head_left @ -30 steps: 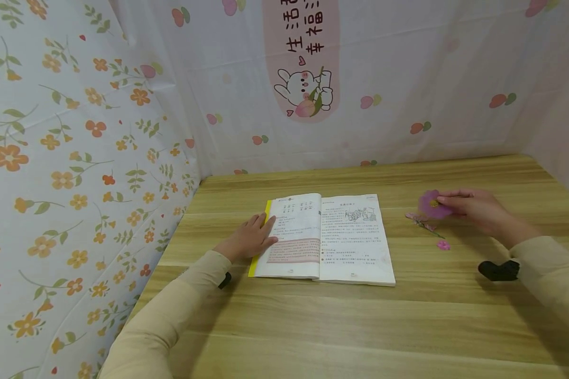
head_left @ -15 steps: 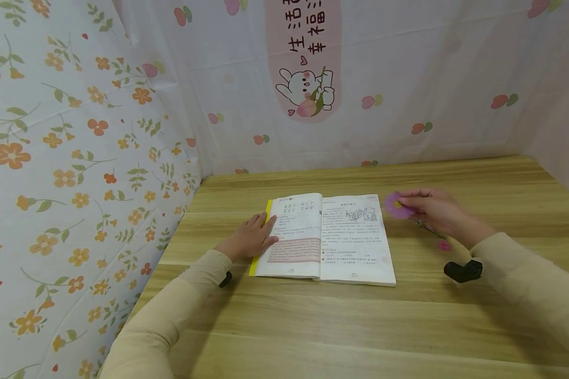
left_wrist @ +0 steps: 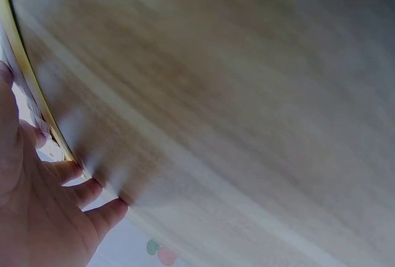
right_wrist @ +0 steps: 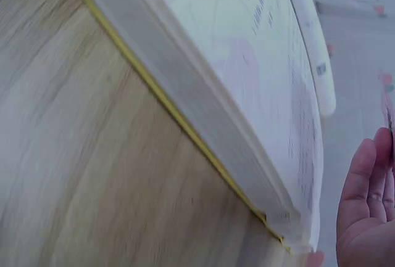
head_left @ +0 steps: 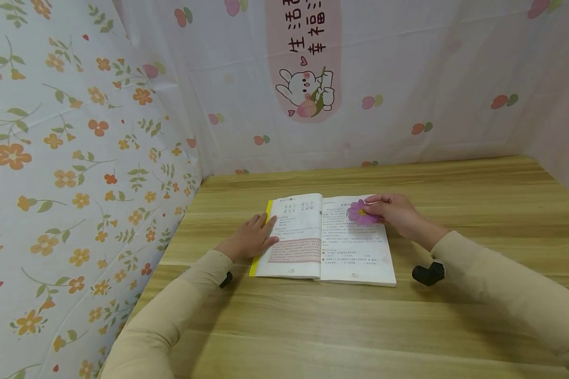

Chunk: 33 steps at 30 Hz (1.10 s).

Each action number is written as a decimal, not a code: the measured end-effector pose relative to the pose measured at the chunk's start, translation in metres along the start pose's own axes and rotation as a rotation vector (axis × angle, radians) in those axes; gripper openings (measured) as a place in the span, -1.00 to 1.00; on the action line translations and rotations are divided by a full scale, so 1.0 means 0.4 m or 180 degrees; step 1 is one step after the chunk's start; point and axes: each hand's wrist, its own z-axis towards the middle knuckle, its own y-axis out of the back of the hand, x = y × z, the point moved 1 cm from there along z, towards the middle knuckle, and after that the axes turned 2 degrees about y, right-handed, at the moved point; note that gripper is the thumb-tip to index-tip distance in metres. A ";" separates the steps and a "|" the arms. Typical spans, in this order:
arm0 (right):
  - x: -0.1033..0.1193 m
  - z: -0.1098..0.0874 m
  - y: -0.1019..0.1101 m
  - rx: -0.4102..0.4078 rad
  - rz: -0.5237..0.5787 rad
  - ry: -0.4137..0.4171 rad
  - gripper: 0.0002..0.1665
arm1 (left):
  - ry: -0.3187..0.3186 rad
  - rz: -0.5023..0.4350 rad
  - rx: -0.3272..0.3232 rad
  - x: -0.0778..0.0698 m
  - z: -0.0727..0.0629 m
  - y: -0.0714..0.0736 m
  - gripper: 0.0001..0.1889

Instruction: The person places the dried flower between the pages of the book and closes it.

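An open book [head_left: 351, 252] with a yellow cover edge lies on the wooden table. My left hand [head_left: 248, 239] rests along its left edge, with the thumb and some fingers over the left page. In the left wrist view, fingertips of the left hand [left_wrist: 49, 217] touch the table beside the yellow cover. Over the upper part of the right page, my right hand [head_left: 403, 217] pinches a purple-pink flower [head_left: 362, 213] with a yellow centre by its right side. In the right wrist view, the right hand [right_wrist: 367, 217] is at the right edge, above the book's thick page block [right_wrist: 203, 94].
Wood-grain table [head_left: 303, 326] surrounds the book. A floral cloth [head_left: 76, 184] hangs at the left and a peach-print cloth [head_left: 408, 79] behind. A black device [head_left: 429, 273] sits under the right wrist. The right arm hides the spot where small pink flowers lay.
My right hand has carried the flower leftward, from above the small pink flowers on the table to above the book's right page. The left hand has stayed on the book.
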 end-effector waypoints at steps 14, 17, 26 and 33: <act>-0.003 0.027 -0.105 0.0010 -0.0464 -0.0140 -0.62 | 0.0072 0.0035 0.0052 -0.001 0.001 -0.002 -0.27; -0.006 0.030 -0.119 0.0003 -0.0542 -0.0140 -0.65 | 0.0064 0.0056 0.0043 -0.002 0.001 -0.001 -0.27; -0.015 0.036 -0.154 -0.0039 -0.0794 -0.0062 -0.70 | 0.0058 0.0076 0.0047 -0.004 0.002 0.001 -0.27; -0.023 0.045 -0.173 -0.0074 -0.0932 0.0010 -0.69 | 0.0032 0.0084 0.0017 -0.002 0.003 0.000 -0.28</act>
